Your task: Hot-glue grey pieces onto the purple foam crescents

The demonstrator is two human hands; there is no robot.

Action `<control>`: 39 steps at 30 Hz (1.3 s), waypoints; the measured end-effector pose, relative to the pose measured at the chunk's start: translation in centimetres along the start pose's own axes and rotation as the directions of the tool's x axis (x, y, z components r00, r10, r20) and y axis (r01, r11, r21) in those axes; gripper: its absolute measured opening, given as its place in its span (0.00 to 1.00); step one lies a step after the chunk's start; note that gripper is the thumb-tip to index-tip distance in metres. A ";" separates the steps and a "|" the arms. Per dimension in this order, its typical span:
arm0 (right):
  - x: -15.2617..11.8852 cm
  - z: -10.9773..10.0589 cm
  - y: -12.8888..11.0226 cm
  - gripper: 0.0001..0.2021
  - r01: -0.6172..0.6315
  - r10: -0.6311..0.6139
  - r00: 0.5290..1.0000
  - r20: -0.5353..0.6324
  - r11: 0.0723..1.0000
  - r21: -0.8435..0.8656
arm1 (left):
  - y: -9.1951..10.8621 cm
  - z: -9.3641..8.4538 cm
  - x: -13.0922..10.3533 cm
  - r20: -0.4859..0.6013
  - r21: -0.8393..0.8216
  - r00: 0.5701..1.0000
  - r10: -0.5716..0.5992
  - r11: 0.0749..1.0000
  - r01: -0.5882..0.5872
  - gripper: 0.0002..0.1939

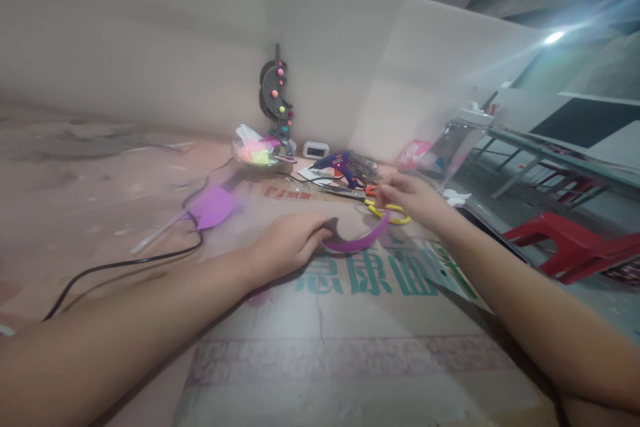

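At the near bench (125, 214), over one printed sheet (350, 310), a single purple strip (357, 243) is pinched narrowly at its seven-o'clock-facing end by the left hand (300, 237); whether its other end is held by the right hand (400, 195), at one o'clock, cannot be told. The bow should be kept even, pressed lightly to avoid creasing. Two hands are counted and, from the strip, one bottle (457, 144) between one and two o'clock, one bowl (265, 166) between ten and eleven, one pair of scissors (369, 202) toward one, one glue gun (336, 162) near twelve.
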State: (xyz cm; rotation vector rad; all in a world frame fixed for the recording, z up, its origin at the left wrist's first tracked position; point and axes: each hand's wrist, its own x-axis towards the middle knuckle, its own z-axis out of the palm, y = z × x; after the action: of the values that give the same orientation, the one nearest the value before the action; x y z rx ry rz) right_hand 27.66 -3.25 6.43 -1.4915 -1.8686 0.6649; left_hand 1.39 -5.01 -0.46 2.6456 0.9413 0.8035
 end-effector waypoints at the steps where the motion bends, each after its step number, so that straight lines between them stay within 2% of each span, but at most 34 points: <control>1: 0.4 -0.6 0.7 0.11 -0.008 0.014 0.995 -0.100 0.998 0.067 | 0.0 0.0 0.0 0.002 -0.003 1.000 0.001 1.000 -0.001 0.14; 4: 1.4 -2.9 2.4 0.10 -0.024 0.124 0.938 -0.323 0.955 0.296 | -0.1 0.1 0.1 0.004 -0.009 1.000 -0.009 1.000 0.009 0.14; 5: 1.6 -3.7 2.8 0.10 -0.021 0.148 0.921 -0.360 0.942 0.335 | -0.2 0.1 0.2 0.003 -0.014 1.000 -0.017 1.000 0.017 0.14; 8: 1.9 -5.8 3.2 0.13 0.020 0.150 0.890 -0.431 0.931 0.364 | -0.2 0.0 0.2 -0.002 -0.037 0.999 -0.042 0.998 0.042 0.14; 10: 1.9 -7.1 3.1 0.15 0.089 0.121 0.845 -0.521 0.929 0.360 | -0.2 -0.1 0.3 -0.010 -0.046 0.998 -0.065 0.997 0.065 0.14; 13: 1.6 -9.1 2.8 0.15 0.230 0.035 0.748 -0.662 0.923 0.309 | -0.4 -0.1 0.3 -0.016 -0.083 0.995 -0.101 0.992 0.099 0.13; 15: 1.1 -10.6 2.6 0.14 0.289 -0.003 0.653 -0.758 0.925 0.245 | -0.6 0.0 0.4 -0.018 -0.136 0.991 -0.135 0.982 0.132 0.13; 17: 0.6 -11.7 2.4 0.14 0.273 0.025 0.558 -0.830 0.939 0.211 | -0.9 0.2 0.5 -0.021 -0.186 0.983 -0.183 0.967 0.176 0.13; 18: 0.4 -11.9 2.2 0.14 0.238 0.060 0.536 -0.842 0.946 0.219 | -1.0 0.2 0.6 -0.025 -0.204 0.978 -0.207 0.959 0.197 0.13; 20: 0.1 -11.9 1.8 0.14 0.156 0.144 0.554 -0.820 0.950 0.272 | -1.1 0.2 0.8 -0.029 -0.229 0.970 -0.243 0.946 0.230 0.13; 23: 0.0 -10.4 0.9 0.11 0.088 0.183 0.685 -0.706 0.940 0.329 | -1.1 0.2 0.9 -0.028 -0.253 0.963 -0.269 0.934 0.253 0.14; 26: -0.4 -8.0 -0.7 0.10 0.049 0.120 0.826 -0.551 0.958 0.282 | -1.0 0.1 1.0 -0.028 -0.266 0.960 -0.278 0.928 0.261 0.14; 28: -0.9 -6.4 -1.8 0.09 0.058 0.045 0.891 -0.452 0.976 0.212 | -1.1 0.1 0.9 -0.025 -0.266 0.960 -0.279 0.927 0.263 0.14; 30: -1.6 -5.2 -2.9 0.12 0.137 -0.052 0.942 -0.332 0.961 0.240 | -1.2 0.2 0.9 -0.026 -0.267 0.961 -0.275 0.928 0.258 0.14; 32: -2.3 -4.6 -3.9 0.14 0.165 -0.095 0.975 -0.202 0.916 0.366 | -1.3 0.3 0.9 -0.033 -0.274 0.964 -0.264 0.930 0.246 0.14; 35: -3.3 -4.6 -5.2 0.15 0.077 -0.090 0.996 0.005 0.878 0.473 | -1.4 0.5 0.8 -0.041 -0.285 0.968 -0.248 0.932 0.226 0.14; 37: -3.7 -5.0 -5.7 0.18 0.031 -0.085 0.988 0.130 0.929 0.370 | -1.4 0.5 0.8 -0.037 -0.289 0.969 -0.245 0.931 0.224 0.14; 39: -3.8 -5.9 -5.6 0.19 0.046 -0.058 0.982 0.178 0.996 0.074 | -1.3 0.4 0.9 -0.027 -0.288 0.968 -0.251 0.929 0.233 0.14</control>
State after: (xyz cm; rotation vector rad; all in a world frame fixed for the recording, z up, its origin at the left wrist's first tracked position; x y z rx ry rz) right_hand 28.97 -8.23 13.76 -1.3720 -1.9908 0.8560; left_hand 1.50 -3.48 -0.87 2.2198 1.0561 0.8909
